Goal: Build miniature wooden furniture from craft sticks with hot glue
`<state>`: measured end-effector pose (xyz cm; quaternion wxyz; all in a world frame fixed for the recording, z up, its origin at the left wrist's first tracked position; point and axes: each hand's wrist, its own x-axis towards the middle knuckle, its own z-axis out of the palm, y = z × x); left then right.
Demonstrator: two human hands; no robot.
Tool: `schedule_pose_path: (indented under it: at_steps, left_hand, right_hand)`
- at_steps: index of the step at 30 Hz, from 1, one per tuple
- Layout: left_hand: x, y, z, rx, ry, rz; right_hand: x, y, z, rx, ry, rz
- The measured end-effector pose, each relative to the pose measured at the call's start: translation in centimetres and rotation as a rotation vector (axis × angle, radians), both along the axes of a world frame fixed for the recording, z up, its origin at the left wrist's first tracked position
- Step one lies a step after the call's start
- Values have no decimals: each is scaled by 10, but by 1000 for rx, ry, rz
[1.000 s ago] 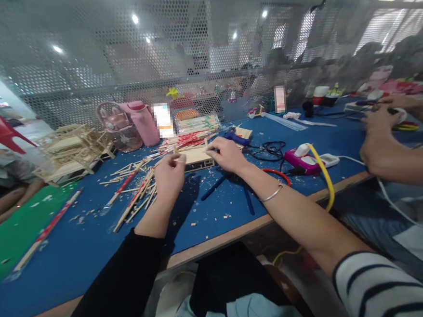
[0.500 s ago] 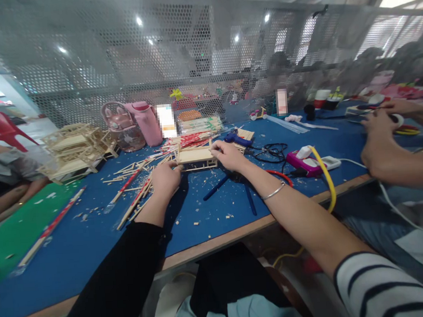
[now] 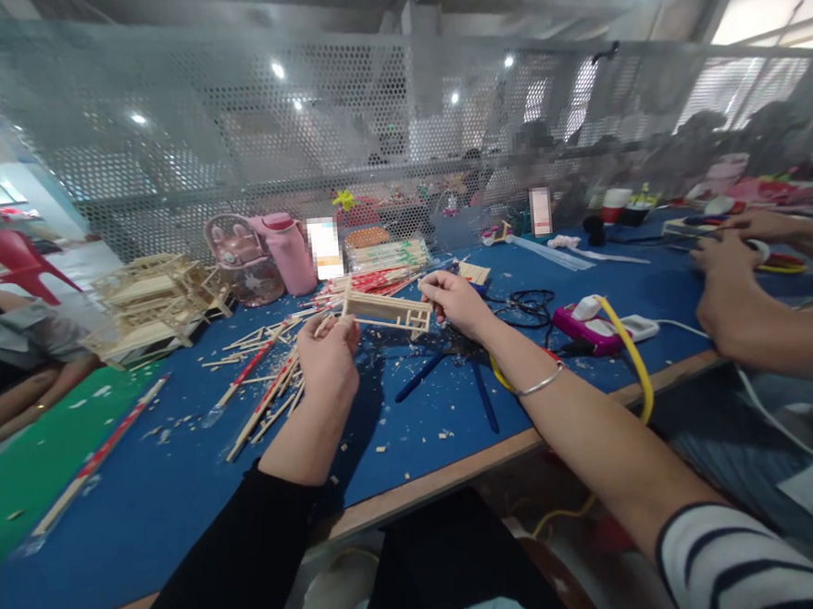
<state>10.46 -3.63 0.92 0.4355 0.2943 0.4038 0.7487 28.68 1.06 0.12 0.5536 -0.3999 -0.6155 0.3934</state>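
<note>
A small model frame (image 3: 389, 311) built from pale wooden sticks is held tilted just above the blue table. My left hand (image 3: 330, 352) is closed on its left end, thumb and fingers pinching the uprights. At the right end, my right hand (image 3: 458, 303) has its fingers pinched together close to the frame's top corner. Whether they grip the frame or a small piece is too small to tell. Below the right hand lie pliers with blue handles (image 3: 422, 375), their jaws partly hidden. Loose wooden sticks (image 3: 266, 398) are scattered beside my left hand.
Stacked stick models (image 3: 152, 299) stand at the left, beside a pink bottle (image 3: 290, 254). A purple power strip (image 3: 589, 327) with a yellow cable (image 3: 631, 354) lies to the right. A co-worker's hands (image 3: 729, 249) are at the far right; another person's arms (image 3: 43, 386) rest at the left.
The frame has been lifted off the table and tilted, its right end lower. My left hand has turned with it, and my right hand has shifted slightly right, off its top surface.
</note>
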Motion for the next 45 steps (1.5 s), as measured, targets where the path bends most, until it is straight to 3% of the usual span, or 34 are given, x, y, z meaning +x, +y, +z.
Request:
schedule_pose_path:
  at_steps: [5, 8, 12, 20, 25, 32, 37, 45]
  left_hand:
    - [1, -4, 0, -157, -180, -58]
    - [1, -4, -1, -297, -196, -208]
    - [8, -5, -2, -249, -141, -386]
    - [12, -5, -7, -300, -129, -344]
    - [13, -4, -13, -259, -93, -345]
    - [12, -4, -18, -230, -77, -339]
    - [11, -5, -19, -263, -129, -321]
    - [9, -7, -21, -245, -71, -404]
  right_hand:
    - [-4, -1, -1, -18, 22, 11]
    - [-4, -1, -3, 7, -21, 13]
    - [-5, -4, -2, 59, -95, 31]
    - [-13, -16, 0, 326, -424, -46]
    - [-14, -20, 0, 407, -502, -89]
    - [-19, -34, 6, 697, -619, -266]
    - [-26, -39, 1, 707, -744, -263]
    - [-29, -44, 3, 696, -854, -318]
